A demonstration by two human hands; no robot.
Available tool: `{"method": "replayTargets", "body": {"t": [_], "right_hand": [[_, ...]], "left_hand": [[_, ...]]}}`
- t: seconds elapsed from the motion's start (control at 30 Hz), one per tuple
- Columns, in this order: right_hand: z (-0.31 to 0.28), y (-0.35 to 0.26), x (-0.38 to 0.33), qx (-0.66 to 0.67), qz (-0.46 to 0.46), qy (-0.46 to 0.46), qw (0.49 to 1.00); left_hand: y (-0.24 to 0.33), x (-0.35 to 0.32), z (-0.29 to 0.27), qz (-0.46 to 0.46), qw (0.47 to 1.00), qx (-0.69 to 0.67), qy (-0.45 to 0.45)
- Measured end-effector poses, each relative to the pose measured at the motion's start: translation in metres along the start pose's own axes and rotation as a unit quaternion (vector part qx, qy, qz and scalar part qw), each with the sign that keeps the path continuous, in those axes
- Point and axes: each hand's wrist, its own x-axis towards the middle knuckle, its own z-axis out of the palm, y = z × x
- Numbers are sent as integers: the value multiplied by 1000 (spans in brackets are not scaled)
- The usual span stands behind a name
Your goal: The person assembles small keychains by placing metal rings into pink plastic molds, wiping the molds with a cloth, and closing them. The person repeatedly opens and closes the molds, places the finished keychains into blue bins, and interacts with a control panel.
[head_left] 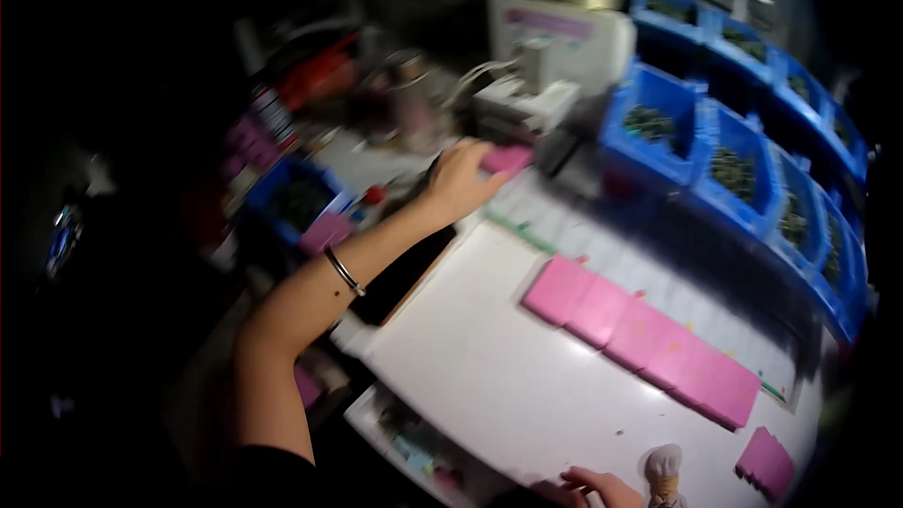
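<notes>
My left hand (459, 181) reaches across the far left side of the white table, its fingers closed round a small pink block (508, 161). A bracelet (343, 271) circles that forearm. At the lower edge my right hand (602, 489) shows only in part, its fingers apart over the near table edge and nothing visible in them. Beside it stands a pale round-topped tool (664, 470) with a tan band. Several pink blocks (640, 334) lie in a slanting row on the white table (470, 320). One more pink block with a notched edge (765, 463) lies at the near right.
Blue bins (743, 169) with dark green small pieces rise in two tiers at the right. A white box (564, 38) stands behind a white power adapter (527, 99). Left of my arm are another blue bin (301, 196) and a spray can (273, 115). An open drawer (414, 442) juts out below.
</notes>
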Motion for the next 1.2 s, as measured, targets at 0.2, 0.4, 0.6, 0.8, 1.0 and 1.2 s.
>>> {"method": "replayTargets", "body": {"t": [0.2,0.4,0.6,0.8,1.0,1.2], "right_hand": [[3,-9,-15,7,33,-38,999],[7,-7,-32,-5,41,-93,995],[16,-7,-35,74,138,-210,965],[24,27,-47,143,165,-284,934],[46,26,-45,135,194,-236,943],[66,17,-35,259,213,-196,921]], "left_hand": [[18,-152,-155,6,990,54,128],[-45,-410,-246,-447,873,186,-63],[-20,-575,-244,-556,779,229,-177],[-28,-610,-248,-636,740,176,-130],[-43,-622,-237,-555,822,121,41],[-40,-615,-237,-594,790,116,102]]}}
